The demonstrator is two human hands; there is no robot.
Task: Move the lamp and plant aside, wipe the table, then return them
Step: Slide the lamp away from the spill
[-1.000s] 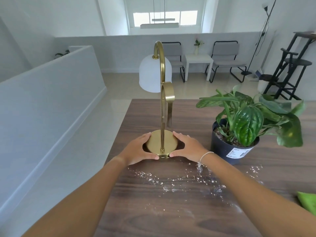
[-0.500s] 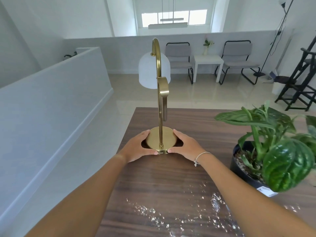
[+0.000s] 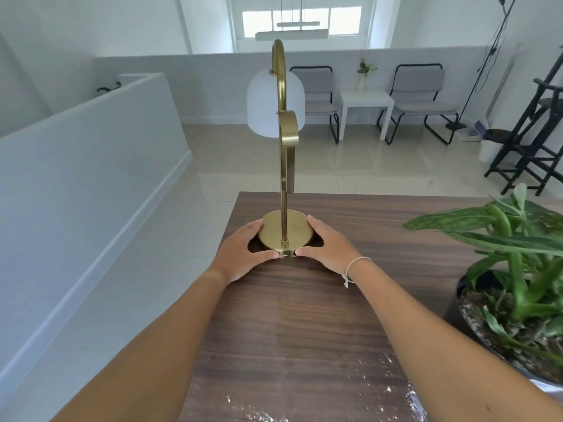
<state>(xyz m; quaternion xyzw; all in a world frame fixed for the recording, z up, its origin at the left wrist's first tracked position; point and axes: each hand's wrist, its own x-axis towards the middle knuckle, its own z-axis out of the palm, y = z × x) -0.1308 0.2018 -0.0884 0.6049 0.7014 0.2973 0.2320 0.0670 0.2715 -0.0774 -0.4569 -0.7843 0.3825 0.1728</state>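
A brass lamp with a curved stem and a white shade stands upright near the far left corner of the dark wooden table. My left hand grips the left side of its round base and my right hand grips the right side, thumbs nearly meeting at the front. The potted plant, green-leaved in a black pot, sits at the right, partly cut off by the frame edge. White crumbs lie scattered on the table close to me.
The table's left edge drops to a tiled floor beside a low white wall. Beyond the far edge stand two chairs, a small white side table and a black shelf at the right.
Both hands have carried the lamp away from me toward the table's far left corner. The plant and the crumbs now appear nearer and lower in view, and the green cloth is out of frame.
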